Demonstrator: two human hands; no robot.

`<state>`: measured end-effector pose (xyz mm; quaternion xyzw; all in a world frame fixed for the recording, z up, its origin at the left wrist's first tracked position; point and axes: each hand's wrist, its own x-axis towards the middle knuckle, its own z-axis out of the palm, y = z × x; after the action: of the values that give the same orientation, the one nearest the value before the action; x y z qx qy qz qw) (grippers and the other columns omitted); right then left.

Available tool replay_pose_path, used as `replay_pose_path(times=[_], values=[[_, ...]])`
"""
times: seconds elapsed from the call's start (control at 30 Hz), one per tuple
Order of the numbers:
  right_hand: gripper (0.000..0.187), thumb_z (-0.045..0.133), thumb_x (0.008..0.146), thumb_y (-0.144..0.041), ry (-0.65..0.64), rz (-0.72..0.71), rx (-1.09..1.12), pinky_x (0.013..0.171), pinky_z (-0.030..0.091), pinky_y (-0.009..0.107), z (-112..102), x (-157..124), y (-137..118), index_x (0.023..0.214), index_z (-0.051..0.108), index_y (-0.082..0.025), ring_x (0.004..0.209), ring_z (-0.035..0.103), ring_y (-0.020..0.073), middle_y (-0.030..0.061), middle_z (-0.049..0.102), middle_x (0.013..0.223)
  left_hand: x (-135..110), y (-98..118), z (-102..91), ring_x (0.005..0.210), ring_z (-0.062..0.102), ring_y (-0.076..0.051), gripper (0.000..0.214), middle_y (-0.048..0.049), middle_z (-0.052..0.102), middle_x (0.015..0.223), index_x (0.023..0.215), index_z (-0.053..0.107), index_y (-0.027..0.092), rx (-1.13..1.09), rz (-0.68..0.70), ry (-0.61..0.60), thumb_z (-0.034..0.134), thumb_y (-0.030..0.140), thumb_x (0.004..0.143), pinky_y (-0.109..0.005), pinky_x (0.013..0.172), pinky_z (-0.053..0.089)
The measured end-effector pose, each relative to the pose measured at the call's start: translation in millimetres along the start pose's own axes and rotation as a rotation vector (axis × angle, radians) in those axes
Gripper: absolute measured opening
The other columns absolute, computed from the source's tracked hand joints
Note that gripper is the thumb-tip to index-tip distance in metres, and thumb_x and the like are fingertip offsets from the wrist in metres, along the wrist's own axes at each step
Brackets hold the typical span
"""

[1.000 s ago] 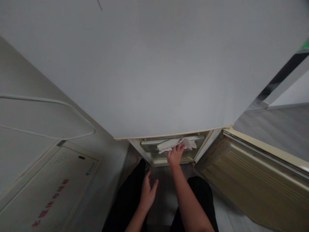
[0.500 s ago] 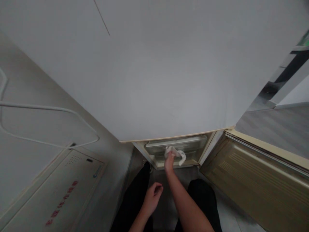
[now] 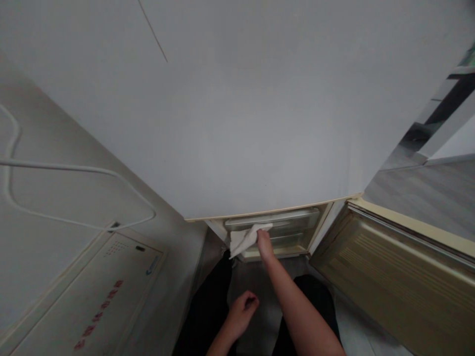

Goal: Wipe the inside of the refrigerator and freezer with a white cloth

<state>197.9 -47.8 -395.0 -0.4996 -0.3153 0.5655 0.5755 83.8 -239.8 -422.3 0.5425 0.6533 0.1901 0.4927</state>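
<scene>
My right hand [image 3: 264, 243] is closed on a white cloth [image 3: 245, 240], thin and limp, possibly a paper towel. The cloth hangs to the left of my fingers, in front of the open lower compartment of a fridge. Inside that compartment is a clear drawer [image 3: 293, 222], partly hidden by the cloth and hand. My left hand [image 3: 243, 309] hovers lower down between my knees, its fingers curled in and nothing visible in them. It touches neither the cloth nor the fridge.
The fridge's lower door [image 3: 401, 267] stands swung out to the right. Its closed upper door [image 3: 260, 109] fills the top of the view. On the left wall are a metal panel [image 3: 122, 277] with red characters and a looping white cable [image 3: 74, 168]. Grey floor shows at right.
The cloth has swung from the right of my right hand to its left and spread out. My right hand shifted slightly; my left hand moved a little right and down.
</scene>
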Motion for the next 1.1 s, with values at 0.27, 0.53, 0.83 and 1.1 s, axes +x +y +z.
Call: replay_pose_path(times=[0.27,0.53,0.83,1.1], values=[[0.027,0.046,0.076,-0.047,0.623,-0.213,-0.200,0.068,0.040,0.028,-95,35,-31,0.074,0.050,-0.020,0.071,0.043,0.0151,-0.0020,0.048,0.068,5,6,20.9,0.097,0.064,-0.025,0.031,-0.0062,0.071,0.094,0.088,0.064,0.022,-0.018,0.012,-0.056,0.051,0.050,0.083,-0.035,0.088,0.045],[0.054,0.045,0.082,-0.043,0.875,-0.301,-0.245,0.109,0.041,0.047,-125,52,-34,0.126,0.052,-0.011,0.120,0.051,0.0296,0.0206,0.050,0.128,1,-3,15.1,0.096,0.064,-0.024,0.031,-0.0061,0.071,0.094,0.086,0.063,0.022,-0.023,-0.007,-0.058,0.052,0.050,0.082,-0.035,0.089,0.045],[0.039,0.057,0.090,-0.040,0.298,-0.622,-0.485,0.106,0.046,0.045,-20,5,-8,0.119,0.058,-0.014,0.113,0.051,0.0247,0.0139,0.046,0.117,0,-12,19.7,0.092,0.063,-0.025,0.030,-0.0058,0.068,0.090,0.086,0.061,0.021,-0.030,-0.023,-0.062,0.051,0.049,0.081,-0.036,0.084,0.045],[0.057,0.057,0.089,-0.018,-0.486,-0.736,-0.668,0.108,0.046,0.038,41,-13,13,0.144,0.048,-0.014,0.120,0.051,0.0232,0.0158,0.050,0.127,3,-30,35.7,0.091,0.063,-0.027,0.030,-0.0071,0.069,0.087,0.081,0.060,0.022,-0.045,-0.047,-0.064,0.054,0.050,0.075,-0.038,0.085,0.045]])
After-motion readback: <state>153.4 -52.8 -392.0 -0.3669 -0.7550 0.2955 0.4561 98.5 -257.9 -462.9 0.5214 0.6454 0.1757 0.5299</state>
